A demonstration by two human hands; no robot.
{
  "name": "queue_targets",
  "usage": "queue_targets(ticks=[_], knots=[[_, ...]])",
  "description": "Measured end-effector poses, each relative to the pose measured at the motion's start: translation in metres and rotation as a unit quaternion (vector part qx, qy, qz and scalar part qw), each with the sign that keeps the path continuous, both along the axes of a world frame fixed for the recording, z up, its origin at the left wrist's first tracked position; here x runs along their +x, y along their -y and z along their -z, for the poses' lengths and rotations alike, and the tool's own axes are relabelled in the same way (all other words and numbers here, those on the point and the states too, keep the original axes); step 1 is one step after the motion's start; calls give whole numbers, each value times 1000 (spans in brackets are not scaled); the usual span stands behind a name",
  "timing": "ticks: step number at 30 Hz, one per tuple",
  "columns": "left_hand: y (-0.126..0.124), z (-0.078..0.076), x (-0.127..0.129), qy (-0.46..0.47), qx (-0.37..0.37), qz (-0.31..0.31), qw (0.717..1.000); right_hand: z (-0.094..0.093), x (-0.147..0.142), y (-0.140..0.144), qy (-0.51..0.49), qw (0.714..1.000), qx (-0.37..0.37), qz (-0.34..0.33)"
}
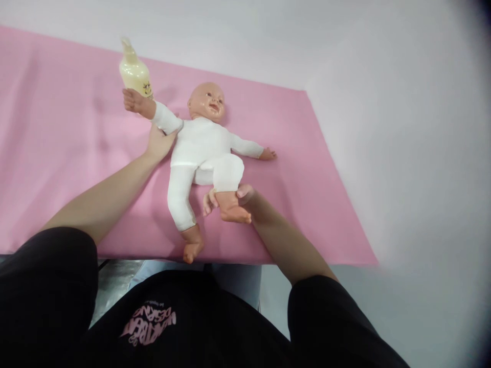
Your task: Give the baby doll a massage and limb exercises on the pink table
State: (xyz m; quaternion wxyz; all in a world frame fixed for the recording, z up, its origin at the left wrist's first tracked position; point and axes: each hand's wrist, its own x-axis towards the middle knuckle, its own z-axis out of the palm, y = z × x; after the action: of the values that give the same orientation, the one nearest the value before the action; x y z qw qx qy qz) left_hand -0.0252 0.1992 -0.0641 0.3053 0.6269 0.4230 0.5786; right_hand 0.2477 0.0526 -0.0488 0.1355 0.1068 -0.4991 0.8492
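Observation:
A baby doll (201,143) with a bald head and a white cloth body is face up over a pink surface. My left hand (161,143) grips its side below the raised arm at the left; the thumb shows, while most fingers are hidden behind the doll. Around the lower leg at the right, just above the bare foot, my right hand (246,194) is closed, fingers on one side and thumb on the other. That leg is bent at the knee. The doll's other leg extends toward the near edge of the table.
A pale yellow pump bottle (134,74) stands behind the doll's raised fist. The pink-covered table (307,204) ends at a slanting edge on the right, beside a pale wall. Its near edge runs close to my body.

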Motion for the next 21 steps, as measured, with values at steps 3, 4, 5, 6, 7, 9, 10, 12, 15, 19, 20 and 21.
queue_targets(ticks=[3,4,5,6,7,9,10,12,15,19,20,21], knots=[[12,-11,8,-79,53,24,995,4,1,-3,-3,996,-57,67],[16,-14,9,-102,65,36,992,4,1,-5,2,993,-76,91],[19,-17,10,-126,75,46,988,3,2,-7,11,988,-97,118],[22,-20,10,-150,84,55,984,2,3,-10,19,983,-116,141],[25,-23,10,-170,92,62,979,1,4,-12,26,978,-133,158],[27,-26,8,-199,108,76,971,-2,5,-16,37,969,-163,184],[27,-26,7,-207,114,81,968,-2,5,-17,40,965,-174,192],[25,-25,5,-222,123,89,963,-3,5,-17,46,960,-191,200],[21,-22,3,-252,125,91,955,-2,3,-17,57,954,-208,208],[22,-22,2,-258,112,93,955,-2,3,-17,64,951,-221,208],[23,-23,2,-252,111,95,957,-2,3,-18,68,950,-220,210],[24,-24,3,-245,113,96,958,-2,4,-18,72,950,-218,214]])
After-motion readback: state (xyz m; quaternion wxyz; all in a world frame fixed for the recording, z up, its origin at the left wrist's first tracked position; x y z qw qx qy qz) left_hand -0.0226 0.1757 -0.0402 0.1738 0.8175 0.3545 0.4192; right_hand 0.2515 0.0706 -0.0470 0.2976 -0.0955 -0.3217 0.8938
